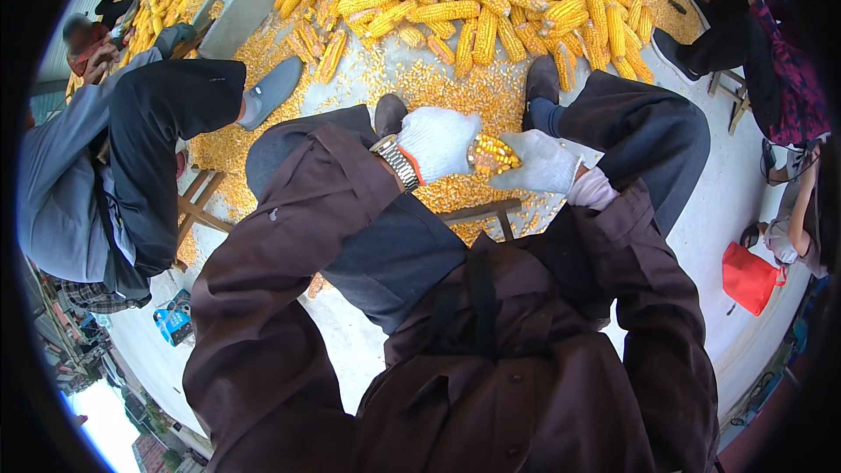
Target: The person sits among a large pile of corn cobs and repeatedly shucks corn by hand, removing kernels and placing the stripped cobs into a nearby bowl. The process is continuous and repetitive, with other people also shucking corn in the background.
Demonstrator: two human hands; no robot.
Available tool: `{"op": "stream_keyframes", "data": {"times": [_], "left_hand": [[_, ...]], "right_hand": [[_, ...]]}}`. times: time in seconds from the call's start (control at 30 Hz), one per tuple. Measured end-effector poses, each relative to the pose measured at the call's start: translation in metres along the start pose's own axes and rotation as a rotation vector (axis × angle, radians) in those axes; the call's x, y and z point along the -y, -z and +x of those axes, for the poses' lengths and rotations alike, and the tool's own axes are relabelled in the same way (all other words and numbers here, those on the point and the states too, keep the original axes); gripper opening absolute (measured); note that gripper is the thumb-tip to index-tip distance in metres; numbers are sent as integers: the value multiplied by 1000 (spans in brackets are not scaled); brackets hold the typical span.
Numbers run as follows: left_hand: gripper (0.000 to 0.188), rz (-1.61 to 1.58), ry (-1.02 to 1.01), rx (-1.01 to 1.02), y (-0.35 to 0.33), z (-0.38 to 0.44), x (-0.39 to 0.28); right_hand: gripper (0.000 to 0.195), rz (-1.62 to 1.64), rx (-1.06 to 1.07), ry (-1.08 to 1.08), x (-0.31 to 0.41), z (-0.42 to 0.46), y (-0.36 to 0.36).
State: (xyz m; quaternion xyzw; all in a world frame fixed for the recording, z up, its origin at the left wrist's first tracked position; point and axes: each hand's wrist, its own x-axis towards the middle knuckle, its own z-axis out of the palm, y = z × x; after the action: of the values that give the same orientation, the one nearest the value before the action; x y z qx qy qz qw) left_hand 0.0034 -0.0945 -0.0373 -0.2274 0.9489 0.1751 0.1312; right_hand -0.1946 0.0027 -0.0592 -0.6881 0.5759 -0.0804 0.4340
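Both my hands wear white knitted gloves and meet between my knees on one partly shelled corn cob (494,154), with dark bare patches among its yellow kernels. My left hand (439,143), a metal-band watch at its wrist, closes around the cob's left end. On the cob's right end is my right hand (540,161), its fingers wrapped along it. Loose corn kernels (453,194) lie on the floor beneath and beyond the hands. Farther out, a large heap of yellow corn cobs (460,10) spreads across the concrete floor.
A concrete block (243,3) stands at the heap's left. A person in grey (66,164) sits close on the left, another (782,66) at the right. Part of a wooden stool (479,211) shows beneath me. A red bag (749,278) is at the right, a blue package (174,318) at the left.
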Motion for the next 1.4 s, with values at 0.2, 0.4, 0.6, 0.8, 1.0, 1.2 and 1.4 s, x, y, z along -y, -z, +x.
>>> {"op": "stream_keyframes", "data": {"times": [0.2, 0.4, 0.6, 0.8, 1.0, 1.2, 1.4], "left_hand": [[22, 192, -22, -263, 0, -2, 2], [9, 271, -87, -383, 7, 0, 2], [8, 300, -109, -350, 11, -3, 0], [9, 348, -140, -406, 10, -5, 0], [16, 370, -143, -583, 15, -3, 1], [30, 217, -170, -339, 21, -5, -1], [21, 151, -204, -283, 17, -3, 6]], "right_hand": [[62, 270, 54, -34, 6, -9, 14], [58, 452, 29, -126, -5, -11, 9], [49, 878, 33, -149, -24, -9, -12], [52, 873, 118, -194, -12, -17, 8], [57, 1017, 111, -79, -4, -32, 21], [48, 732, -81, -157, -5, -32, 7], [46, 931, -26, -258, -5, -26, 10]]}}
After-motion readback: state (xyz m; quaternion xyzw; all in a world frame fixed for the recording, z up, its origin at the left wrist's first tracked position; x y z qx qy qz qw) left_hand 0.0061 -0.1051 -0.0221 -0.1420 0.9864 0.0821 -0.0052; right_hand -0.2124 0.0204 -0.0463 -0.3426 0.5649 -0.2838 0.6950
